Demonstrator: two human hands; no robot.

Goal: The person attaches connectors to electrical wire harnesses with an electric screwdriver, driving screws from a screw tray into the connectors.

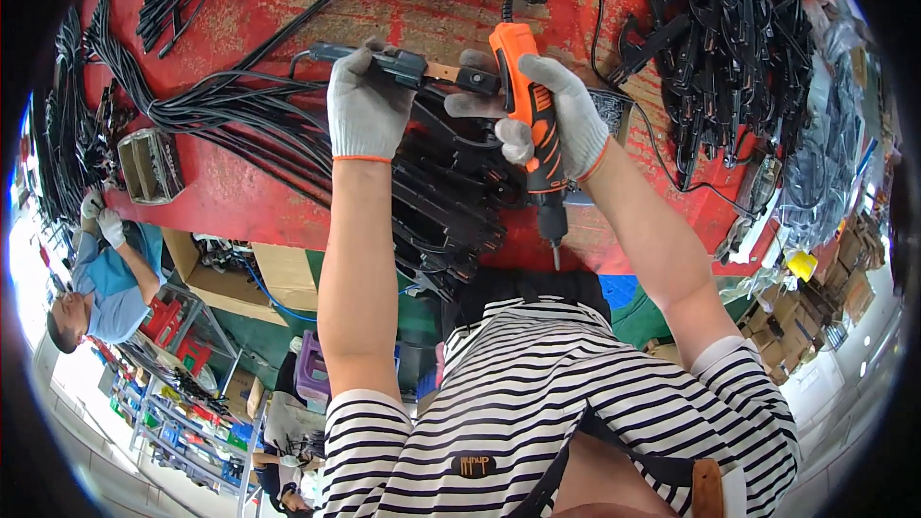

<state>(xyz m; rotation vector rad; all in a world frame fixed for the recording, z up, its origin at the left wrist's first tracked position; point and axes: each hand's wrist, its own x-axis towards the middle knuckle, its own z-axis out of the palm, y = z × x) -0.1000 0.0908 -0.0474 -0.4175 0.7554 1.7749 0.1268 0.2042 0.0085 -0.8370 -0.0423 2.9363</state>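
My left hand (367,117), in a white knit glove with an orange cuff, is closed around a black electrode holder (411,67) with a copper-coloured neck. It lies roughly level above the red table (288,10). My right hand (576,115), gloved alike, grips an orange and black electric screwdriver (520,67). The tool's bit points down toward my body, away from the holder. Fingers of the right hand reach left beside the holder's black end. Beneath both hands lies a heap of black handles (432,192) with cables, partly hidden by my left forearm.
A bundle of black cables (182,110) runs across the left of the table. A small worn box (151,168) stands near its left edge. Black clamps (720,58) are piled at the right. The screwdriver's cord (600,0) loops behind. A co-worker (115,273) works at the left.
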